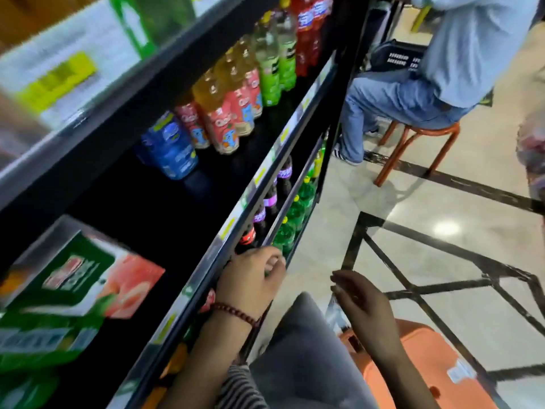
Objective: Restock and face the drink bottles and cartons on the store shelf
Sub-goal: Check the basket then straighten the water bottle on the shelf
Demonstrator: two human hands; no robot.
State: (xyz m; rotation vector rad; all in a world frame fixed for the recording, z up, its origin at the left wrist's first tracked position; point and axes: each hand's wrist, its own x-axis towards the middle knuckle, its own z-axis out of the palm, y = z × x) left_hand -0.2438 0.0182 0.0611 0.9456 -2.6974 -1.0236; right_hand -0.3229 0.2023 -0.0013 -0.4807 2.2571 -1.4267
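A black shelf unit [177,93] runs up the left side. Its upper tier holds blue bottles [172,150], orange drinks with pink labels [225,122], pale bottles with green labels [274,72] and red bottles [306,33]. A green and peach juice carton [76,284] lies blurred at lower left. Lower tiers hold dark soda bottles [267,206] and green bottles [295,215]. My left hand [250,280], with a bead bracelet, curls over the top of the nearest green bottle at the shelf's front rail. My right hand [364,305] hovers open beside it, holding nothing.
A person in jeans sits on an orange stool [418,132] at the far end of the shelf. An orange plastic crate [418,364] stands by my knee at lower right. The glossy tiled floor [442,231] stretches to the right.
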